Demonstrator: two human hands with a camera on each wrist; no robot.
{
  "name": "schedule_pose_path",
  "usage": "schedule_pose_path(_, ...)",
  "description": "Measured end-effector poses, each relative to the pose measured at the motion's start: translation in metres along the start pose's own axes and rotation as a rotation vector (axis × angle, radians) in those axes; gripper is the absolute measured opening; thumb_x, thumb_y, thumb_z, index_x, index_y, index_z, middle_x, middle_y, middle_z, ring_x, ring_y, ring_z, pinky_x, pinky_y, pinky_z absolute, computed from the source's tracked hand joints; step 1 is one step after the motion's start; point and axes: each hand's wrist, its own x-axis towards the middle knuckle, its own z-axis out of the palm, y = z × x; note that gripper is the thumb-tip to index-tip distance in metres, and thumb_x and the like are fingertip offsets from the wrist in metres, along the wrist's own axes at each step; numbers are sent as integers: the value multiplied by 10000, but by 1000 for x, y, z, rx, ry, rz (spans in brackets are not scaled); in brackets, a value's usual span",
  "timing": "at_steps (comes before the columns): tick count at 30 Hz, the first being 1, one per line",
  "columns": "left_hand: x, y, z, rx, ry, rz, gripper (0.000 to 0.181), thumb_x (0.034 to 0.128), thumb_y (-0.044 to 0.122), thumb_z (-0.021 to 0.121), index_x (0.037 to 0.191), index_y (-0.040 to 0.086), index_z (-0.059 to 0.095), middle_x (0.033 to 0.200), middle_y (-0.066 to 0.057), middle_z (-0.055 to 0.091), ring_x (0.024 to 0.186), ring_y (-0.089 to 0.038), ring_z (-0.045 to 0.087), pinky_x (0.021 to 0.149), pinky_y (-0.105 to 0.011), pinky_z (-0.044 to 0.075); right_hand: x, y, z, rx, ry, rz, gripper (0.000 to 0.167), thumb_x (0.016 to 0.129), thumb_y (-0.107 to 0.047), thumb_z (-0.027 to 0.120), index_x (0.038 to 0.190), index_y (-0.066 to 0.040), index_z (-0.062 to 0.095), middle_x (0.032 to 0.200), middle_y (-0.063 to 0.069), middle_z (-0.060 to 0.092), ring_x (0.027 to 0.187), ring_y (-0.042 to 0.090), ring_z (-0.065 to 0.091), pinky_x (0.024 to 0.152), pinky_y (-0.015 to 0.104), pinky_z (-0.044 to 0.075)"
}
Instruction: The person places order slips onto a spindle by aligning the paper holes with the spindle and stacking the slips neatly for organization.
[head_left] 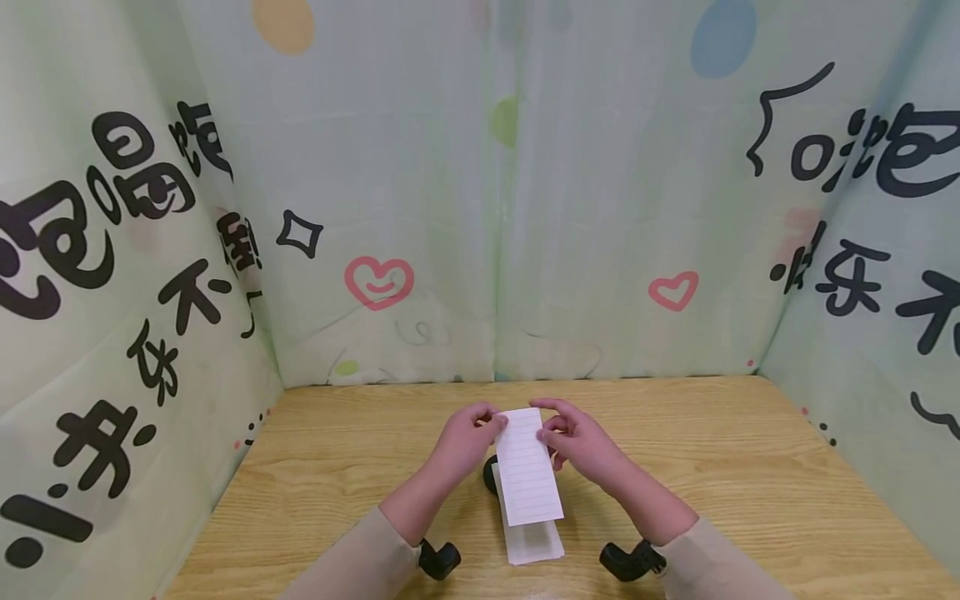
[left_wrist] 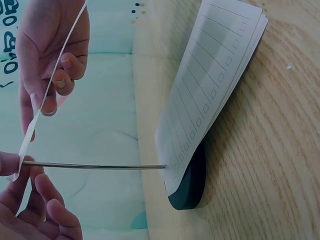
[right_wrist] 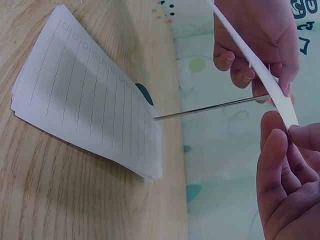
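A lined white paper slip [head_left: 528, 467] is held up between both hands. My left hand [head_left: 468, 437] pinches its far left corner between thumb and fingers, while my right hand [head_left: 581, 442] pinches the right edge near the far end. Below lies a stack of similar lined slips with small printed boxes [left_wrist: 215, 75], run through by the thin metal rod [left_wrist: 95, 165] of a paper spike. Its black base [left_wrist: 192, 185] shows from under the stack. The rod's upper end meets the held slip between the hands; whether it pierces the paper I cannot tell.
Everything stands on a wood-grain table [head_left: 337, 475]. Pale curtains [head_left: 420, 167] with hearts and black lettering hang round the back and both sides. Black curved pieces [head_left: 630, 560] sit at both wrists.
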Motion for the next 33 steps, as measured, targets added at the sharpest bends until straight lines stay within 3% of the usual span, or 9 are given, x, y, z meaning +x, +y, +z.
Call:
schedule_pose_path(13, 0, 0, -2, -14, -14, 7, 168, 980, 321, 623, 971, 163, 682, 956, -24, 612, 853, -234, 572, 683, -332, 438, 0, -1, 1, -11, 5, -2, 463, 980, -36, 581, 1427, -97, 478, 944, 107, 632, 684, 234, 573, 618, 410, 535)
schedule_pose_path(22, -2, -7, -4, -86, -30, 4, 179, 995, 324, 604, 1026, 165, 680, 955, -14, 631, 914, -256, 609, 742, -388, 498, 1, -2, 2, -23, 16, 4, 462, 978, -43, 588, 1425, -87, 479, 942, 106, 635, 677, 233, 575, 627, 438, 539)
schedule_pose_path(28, -1, -7, -3, -59, -9, 0, 150, 989, 302, 614, 1000, 167, 678, 957, -6, 627, 909, -240, 599, 710, -336, 465, 1, 0, 2, -32, 16, 5, 453, 978, -51, 593, 1417, -93, 487, 927, 101, 631, 679, 233, 575, 652, 494, 540)
schedule_pose_path(33, -1, -6, -3, -37, -7, 0, 160, 983, 309, 623, 1001, 162, 684, 953, -10, 624, 893, -230, 589, 712, -335, 453, 2, 2, 2, -36, 15, 6, 455, 979, -55, 595, 1420, -87, 486, 924, 102, 630, 695, 234, 574, 629, 427, 539)
